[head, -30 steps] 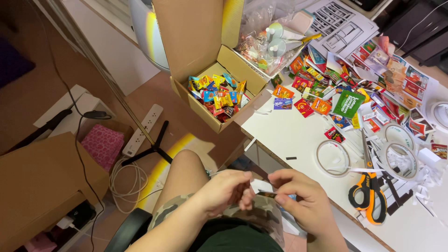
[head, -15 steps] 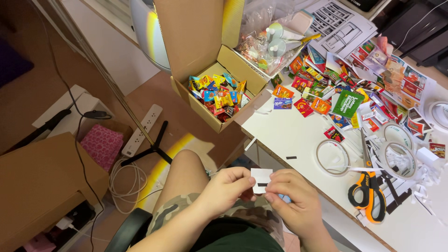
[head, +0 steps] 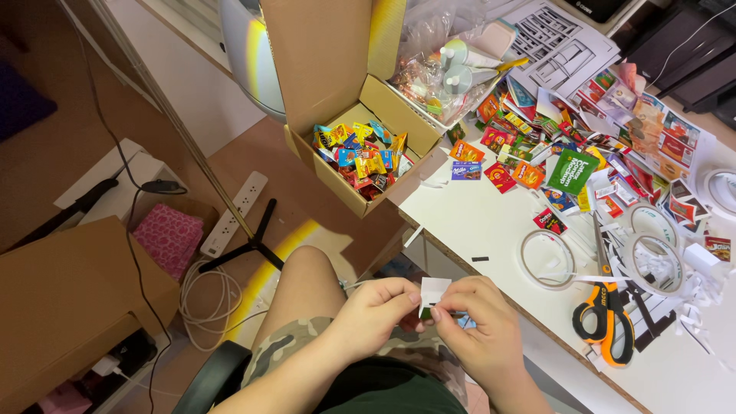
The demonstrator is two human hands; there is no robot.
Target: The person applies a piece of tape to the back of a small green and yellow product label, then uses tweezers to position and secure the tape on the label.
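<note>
Your left hand (head: 376, 313) and right hand (head: 477, 331) meet above your lap, fingers (head: 414, 297) pinching a small white paper piece (head: 434, 291) between them. At 2 o'clock from the hands, orange-handled scissors (head: 606, 326) lie on the white worktop (head: 491, 222) beside tape rolls (head: 547, 259). At 12 o'clock, an open cardboard box (head: 360, 157) holds colourful miniature packets (head: 364, 157).

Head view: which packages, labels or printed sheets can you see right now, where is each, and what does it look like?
Cardboard box: off the table's left edge, open, brown, full of small bright wrappers.
Green packet: on the white table, square, green with white print.
Small packets: scattered beside it, red, orange, blue.
Printed sheets: table's far end, white with black outlines.
Small white piece: pinched between left hand and right hand.
</note>
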